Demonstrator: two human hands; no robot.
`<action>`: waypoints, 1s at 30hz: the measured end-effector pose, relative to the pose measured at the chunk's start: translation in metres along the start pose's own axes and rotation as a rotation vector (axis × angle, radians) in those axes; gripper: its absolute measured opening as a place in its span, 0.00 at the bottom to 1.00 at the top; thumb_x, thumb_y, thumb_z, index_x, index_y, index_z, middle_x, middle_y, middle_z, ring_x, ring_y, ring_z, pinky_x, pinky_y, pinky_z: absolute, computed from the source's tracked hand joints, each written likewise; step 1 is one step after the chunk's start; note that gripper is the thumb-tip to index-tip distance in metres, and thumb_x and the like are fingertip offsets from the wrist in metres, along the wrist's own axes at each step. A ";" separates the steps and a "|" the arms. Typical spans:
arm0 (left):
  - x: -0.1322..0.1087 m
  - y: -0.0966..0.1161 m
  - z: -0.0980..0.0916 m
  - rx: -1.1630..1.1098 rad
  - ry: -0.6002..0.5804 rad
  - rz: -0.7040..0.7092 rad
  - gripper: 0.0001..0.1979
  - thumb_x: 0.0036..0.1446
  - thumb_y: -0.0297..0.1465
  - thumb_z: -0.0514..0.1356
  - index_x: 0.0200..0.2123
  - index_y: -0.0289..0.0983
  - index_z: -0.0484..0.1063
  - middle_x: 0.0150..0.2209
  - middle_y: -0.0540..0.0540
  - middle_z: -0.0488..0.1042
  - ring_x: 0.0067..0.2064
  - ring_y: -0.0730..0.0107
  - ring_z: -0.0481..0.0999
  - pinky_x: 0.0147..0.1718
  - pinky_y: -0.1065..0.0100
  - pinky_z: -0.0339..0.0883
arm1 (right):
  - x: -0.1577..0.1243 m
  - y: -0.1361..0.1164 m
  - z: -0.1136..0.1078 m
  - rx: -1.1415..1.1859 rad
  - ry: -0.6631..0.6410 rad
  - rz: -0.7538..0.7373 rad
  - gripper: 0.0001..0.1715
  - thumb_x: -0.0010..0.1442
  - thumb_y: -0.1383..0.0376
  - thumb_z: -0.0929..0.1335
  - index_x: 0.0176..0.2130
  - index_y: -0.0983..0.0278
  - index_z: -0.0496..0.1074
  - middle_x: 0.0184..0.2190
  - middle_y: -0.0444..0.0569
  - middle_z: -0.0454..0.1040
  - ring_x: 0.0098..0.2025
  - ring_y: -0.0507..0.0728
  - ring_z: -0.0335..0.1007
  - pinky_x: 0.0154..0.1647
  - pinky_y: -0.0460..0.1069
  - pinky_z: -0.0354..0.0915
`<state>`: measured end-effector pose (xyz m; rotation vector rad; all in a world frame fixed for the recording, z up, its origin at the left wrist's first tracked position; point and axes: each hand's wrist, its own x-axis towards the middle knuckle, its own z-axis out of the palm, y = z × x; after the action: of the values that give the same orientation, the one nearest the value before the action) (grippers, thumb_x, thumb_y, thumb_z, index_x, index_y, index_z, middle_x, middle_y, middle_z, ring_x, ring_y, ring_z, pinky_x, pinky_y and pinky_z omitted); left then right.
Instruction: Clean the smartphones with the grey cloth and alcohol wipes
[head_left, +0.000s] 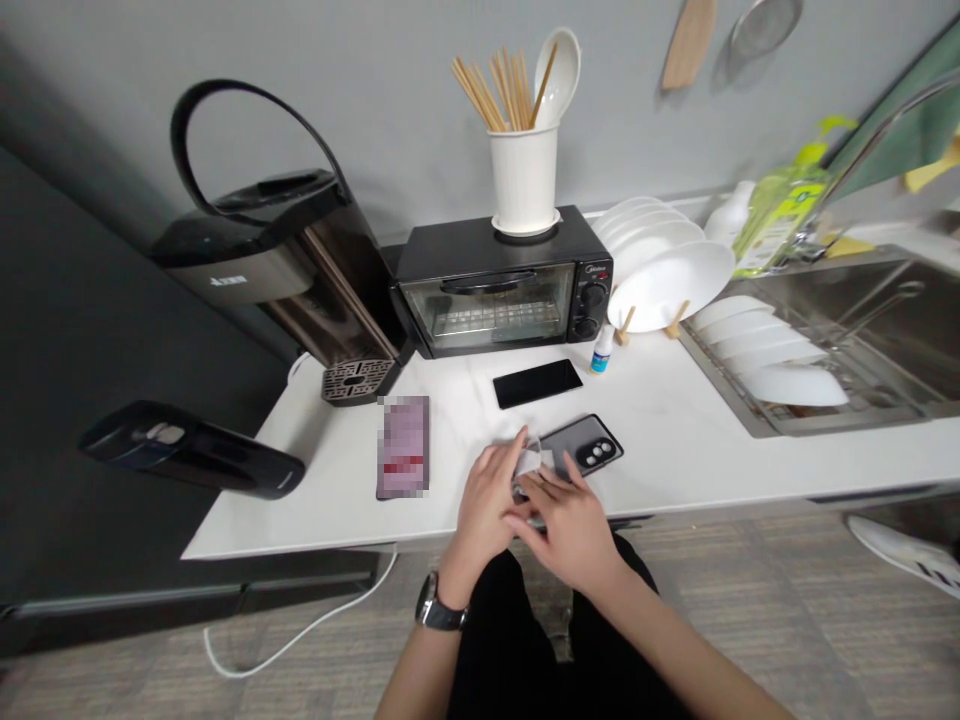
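Note:
Close together at the counter's front edge, my left hand [486,505] and my right hand [576,530] meet over a small clear plastic piece [529,458] with a white patch. My left fingers are closed around its left side, while my right fingers bend onto it from the right. What exactly it is stays partly hidden by the fingers. Just beyond lies a phone-shaped item [574,447], grey and dark-edged with a camera block, partly covered by my right hand. Farther back is a black-faced phone [537,383], lying flat beside a small white bottle with a blue label [601,352].
A blurred-out purple item [405,450] and a dark tumbler [202,455] are on the left, before a tall dispenser [277,260]. Behind stand a toaster oven [499,300], a utensil holder [523,180] and racked plates [667,285]. A sink [892,330] is at right.

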<state>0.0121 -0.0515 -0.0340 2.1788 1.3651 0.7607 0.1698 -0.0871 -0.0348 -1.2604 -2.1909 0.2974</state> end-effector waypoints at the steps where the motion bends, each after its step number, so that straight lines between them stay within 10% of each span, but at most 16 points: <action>1: -0.001 0.000 0.000 0.014 0.008 -0.006 0.47 0.59 0.30 0.68 0.75 0.45 0.47 0.60 0.41 0.73 0.58 0.52 0.69 0.58 0.52 0.66 | -0.005 0.004 -0.005 -0.003 -0.005 -0.008 0.17 0.71 0.54 0.67 0.51 0.61 0.75 0.48 0.52 0.83 0.56 0.63 0.76 0.73 0.67 0.49; 9: 0.006 0.005 0.000 -0.004 -0.012 -0.029 0.54 0.52 0.34 0.75 0.74 0.50 0.47 0.63 0.45 0.72 0.61 0.52 0.69 0.62 0.50 0.62 | -0.026 0.079 -0.039 -0.318 0.106 0.112 0.25 0.73 0.53 0.64 0.61 0.65 0.71 0.58 0.58 0.78 0.63 0.69 0.71 0.72 0.72 0.47; 18: 0.002 0.003 0.000 0.042 -0.015 -0.006 0.48 0.58 0.30 0.69 0.75 0.46 0.46 0.58 0.41 0.73 0.57 0.51 0.69 0.57 0.52 0.66 | -0.001 0.012 -0.007 -0.028 -0.032 -0.057 0.21 0.71 0.51 0.67 0.53 0.63 0.75 0.52 0.54 0.81 0.59 0.63 0.75 0.74 0.66 0.49; 26: 0.005 0.008 0.002 0.028 0.005 -0.044 0.55 0.52 0.35 0.75 0.74 0.52 0.46 0.62 0.47 0.73 0.60 0.53 0.69 0.62 0.51 0.61 | -0.022 0.077 -0.044 -0.260 0.080 0.076 0.21 0.74 0.54 0.63 0.58 0.61 0.73 0.55 0.54 0.80 0.60 0.64 0.74 0.72 0.68 0.49; 30: 0.007 0.007 0.002 0.022 0.005 -0.017 0.51 0.55 0.34 0.73 0.74 0.51 0.48 0.62 0.46 0.73 0.60 0.53 0.69 0.62 0.51 0.61 | -0.002 0.068 -0.028 -0.306 0.131 0.126 0.27 0.72 0.50 0.64 0.57 0.67 0.73 0.56 0.61 0.79 0.61 0.68 0.73 0.70 0.68 0.53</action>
<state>0.0210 -0.0479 -0.0293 2.1809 1.3986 0.7495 0.2358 -0.0556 -0.0444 -1.5397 -2.1029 -0.0749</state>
